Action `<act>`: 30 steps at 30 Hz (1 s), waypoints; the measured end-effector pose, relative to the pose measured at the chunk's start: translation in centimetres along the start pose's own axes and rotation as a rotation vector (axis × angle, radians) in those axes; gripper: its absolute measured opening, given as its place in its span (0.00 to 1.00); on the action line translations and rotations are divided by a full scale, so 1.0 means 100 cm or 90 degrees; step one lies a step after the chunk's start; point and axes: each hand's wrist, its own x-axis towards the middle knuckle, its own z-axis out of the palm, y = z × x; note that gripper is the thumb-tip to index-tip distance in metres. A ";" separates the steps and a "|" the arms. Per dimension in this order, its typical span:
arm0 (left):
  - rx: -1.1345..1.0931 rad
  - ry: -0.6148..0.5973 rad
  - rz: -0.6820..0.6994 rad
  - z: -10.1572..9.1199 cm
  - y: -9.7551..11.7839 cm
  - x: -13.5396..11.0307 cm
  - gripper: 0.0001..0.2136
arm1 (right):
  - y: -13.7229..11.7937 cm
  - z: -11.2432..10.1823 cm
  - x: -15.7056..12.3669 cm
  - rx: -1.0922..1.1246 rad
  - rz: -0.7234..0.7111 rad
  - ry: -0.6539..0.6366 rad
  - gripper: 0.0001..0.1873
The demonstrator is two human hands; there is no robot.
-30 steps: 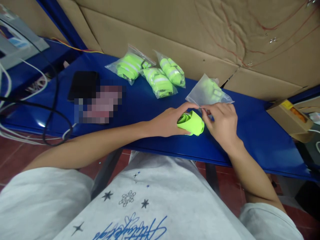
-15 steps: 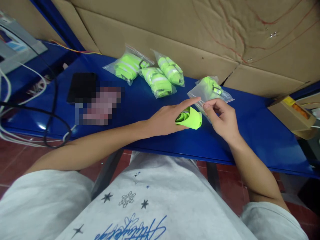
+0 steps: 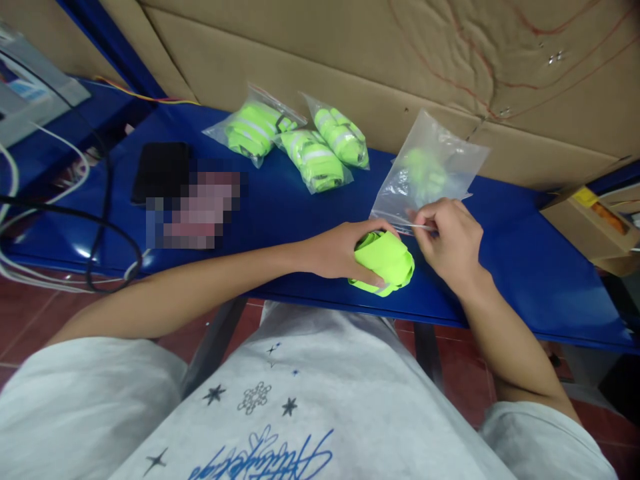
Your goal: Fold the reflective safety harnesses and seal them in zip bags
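My left hand (image 3: 345, 252) is wrapped round a rolled neon-yellow reflective strap (image 3: 386, 257), with a grey stripe along its lower edge. To its right, my right hand (image 3: 447, 241) pinches the zip edge of a clear plastic bag (image 3: 425, 143), which stands spread out behind the fingers. Through the bag a blurred neon-yellow bundle (image 3: 425, 175) shows; it seems to lie behind the plastic. Farther back on the blue table (image 3: 280, 220) are bagged neon-yellow straps: one on the left (image 3: 253, 130), one in the middle (image 3: 317, 160) and one behind it (image 3: 343, 137).
A black flat object (image 3: 161, 172) lies at the left of the table beside a blurred-out pinkish item (image 3: 205, 207). Black and white cables (image 3: 107, 227) loop over the left edge. Cardboard (image 3: 310, 60) lines the back, and an open cardboard box (image 3: 590, 223) stands at the right.
The plastic bag has been raised and spread out, now covering the bundle behind it. My left hand has turned the rolled strap and brought it slightly lower, so more of the roll shows.
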 end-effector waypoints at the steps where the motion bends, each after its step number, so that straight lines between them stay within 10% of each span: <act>1: -0.020 0.001 -0.014 0.001 0.000 0.001 0.35 | 0.000 0.001 -0.001 -0.009 -0.011 0.002 0.09; 9: -0.160 0.034 -0.156 0.001 -0.004 0.004 0.36 | -0.012 0.000 0.000 0.021 0.067 0.033 0.16; 19: -0.130 0.053 0.019 0.004 -0.010 0.009 0.43 | -0.021 -0.010 0.007 0.184 -0.029 -0.071 0.02; 23: -0.104 0.094 0.027 0.001 -0.016 0.009 0.38 | -0.020 -0.022 0.013 0.191 -0.068 -0.173 0.09; 30: 0.001 0.182 -0.012 -0.001 -0.019 0.006 0.37 | -0.015 -0.015 0.007 0.078 -0.162 -0.089 0.20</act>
